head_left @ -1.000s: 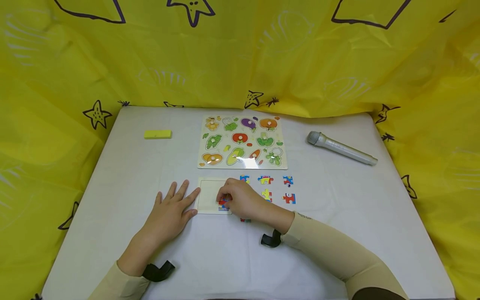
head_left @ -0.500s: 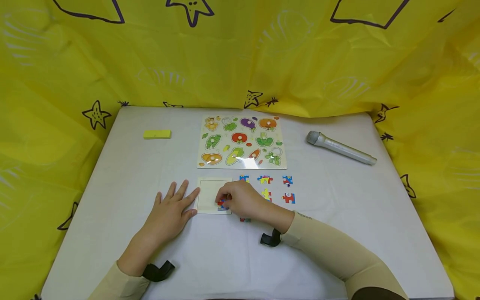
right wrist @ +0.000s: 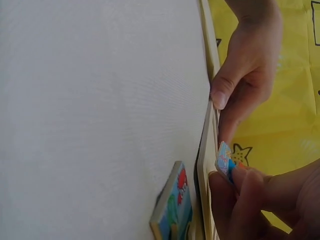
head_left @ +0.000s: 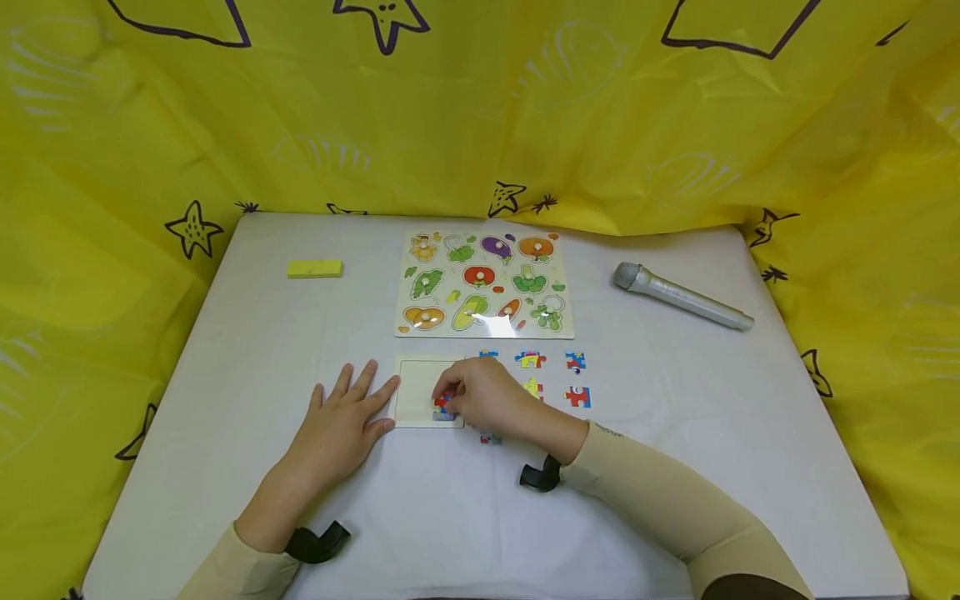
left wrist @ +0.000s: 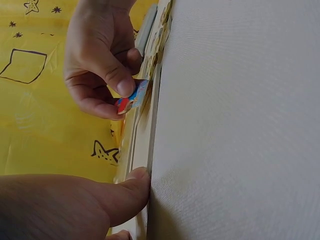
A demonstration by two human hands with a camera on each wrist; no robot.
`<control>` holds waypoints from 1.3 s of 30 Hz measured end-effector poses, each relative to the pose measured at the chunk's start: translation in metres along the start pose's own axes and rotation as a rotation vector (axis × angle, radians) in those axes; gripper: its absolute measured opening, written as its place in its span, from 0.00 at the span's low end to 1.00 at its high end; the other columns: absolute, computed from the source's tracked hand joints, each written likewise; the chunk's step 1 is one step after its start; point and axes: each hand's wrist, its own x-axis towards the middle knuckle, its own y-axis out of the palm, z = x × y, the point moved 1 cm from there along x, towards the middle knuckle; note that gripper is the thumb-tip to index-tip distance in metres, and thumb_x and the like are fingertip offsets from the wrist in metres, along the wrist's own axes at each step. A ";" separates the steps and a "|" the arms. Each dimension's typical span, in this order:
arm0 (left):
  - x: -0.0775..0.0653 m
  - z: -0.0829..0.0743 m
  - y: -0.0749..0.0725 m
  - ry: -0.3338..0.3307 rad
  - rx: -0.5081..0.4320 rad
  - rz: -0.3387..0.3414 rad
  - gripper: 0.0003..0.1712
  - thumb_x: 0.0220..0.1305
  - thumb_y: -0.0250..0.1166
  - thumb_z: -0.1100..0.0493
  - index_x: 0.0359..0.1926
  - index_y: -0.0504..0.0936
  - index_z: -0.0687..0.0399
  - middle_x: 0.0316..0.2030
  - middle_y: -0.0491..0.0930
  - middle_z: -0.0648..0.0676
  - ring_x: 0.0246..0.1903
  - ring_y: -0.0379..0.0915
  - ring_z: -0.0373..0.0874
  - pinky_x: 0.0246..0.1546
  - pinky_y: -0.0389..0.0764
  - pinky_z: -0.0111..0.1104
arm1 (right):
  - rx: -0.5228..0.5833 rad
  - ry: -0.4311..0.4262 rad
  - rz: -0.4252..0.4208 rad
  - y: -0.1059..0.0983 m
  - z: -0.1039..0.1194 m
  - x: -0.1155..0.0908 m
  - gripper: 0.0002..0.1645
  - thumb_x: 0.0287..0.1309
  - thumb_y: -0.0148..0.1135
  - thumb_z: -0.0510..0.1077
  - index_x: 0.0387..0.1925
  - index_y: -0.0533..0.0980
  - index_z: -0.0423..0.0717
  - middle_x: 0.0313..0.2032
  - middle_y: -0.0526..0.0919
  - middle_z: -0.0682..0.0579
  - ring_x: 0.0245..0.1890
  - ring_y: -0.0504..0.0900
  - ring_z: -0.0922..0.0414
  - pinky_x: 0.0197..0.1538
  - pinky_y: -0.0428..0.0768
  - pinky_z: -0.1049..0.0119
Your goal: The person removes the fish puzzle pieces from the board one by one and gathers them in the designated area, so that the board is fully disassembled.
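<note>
My right hand [head_left: 487, 396] pinches a red and blue jigsaw piece [head_left: 442, 407] between thumb and fingers, over the lower right corner of a pale puzzle tray [head_left: 416, 392]. In the left wrist view the jigsaw piece [left wrist: 134, 97] is tilted, its lower edge close to the tray. My left hand [head_left: 341, 425] lies with spread fingers at the tray's left edge, thumb and index fingertip touching it. The thumb [left wrist: 131, 192] presses on the rim in the left wrist view. Part of the tray is hidden under the right hand.
Several loose jigsaw pieces [head_left: 577, 397] lie right of the tray, some partly hidden by the right hand. A vegetable peg puzzle board [head_left: 450, 292] lies behind. A silver microphone [head_left: 682, 297] rests at the back right, a yellow block [head_left: 315, 268] at the back left.
The right hand has turned and shifted the pinched jigsaw piece slightly over the same tray corner. The left hand has stayed in place.
</note>
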 end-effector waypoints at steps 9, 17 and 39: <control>0.000 0.001 -0.001 0.003 -0.005 -0.010 0.37 0.76 0.67 0.46 0.81 0.69 0.40 0.84 0.57 0.63 0.83 0.47 0.75 0.73 0.52 0.81 | 0.182 0.108 0.054 -0.011 -0.001 -0.002 0.11 0.62 0.76 0.34 0.40 0.89 0.54 0.33 0.84 0.53 0.21 0.80 0.59 0.26 0.82 0.69; -0.001 0.001 0.000 0.009 -0.006 -0.014 0.38 0.76 0.67 0.46 0.82 0.68 0.40 0.84 0.57 0.63 0.83 0.47 0.74 0.72 0.53 0.81 | 0.201 0.123 0.058 -0.030 -0.014 -0.011 0.11 0.61 0.76 0.33 0.39 0.90 0.53 0.33 0.84 0.53 0.24 0.80 0.56 0.25 0.81 0.68; -0.001 0.002 0.002 0.016 -0.011 -0.017 0.38 0.76 0.68 0.46 0.82 0.68 0.40 0.84 0.57 0.62 0.83 0.47 0.74 0.72 0.53 0.81 | 0.225 0.238 -0.031 -0.089 -0.083 -0.081 0.10 0.57 0.76 0.31 0.39 0.88 0.46 0.34 0.83 0.49 0.26 0.78 0.55 0.21 0.73 0.69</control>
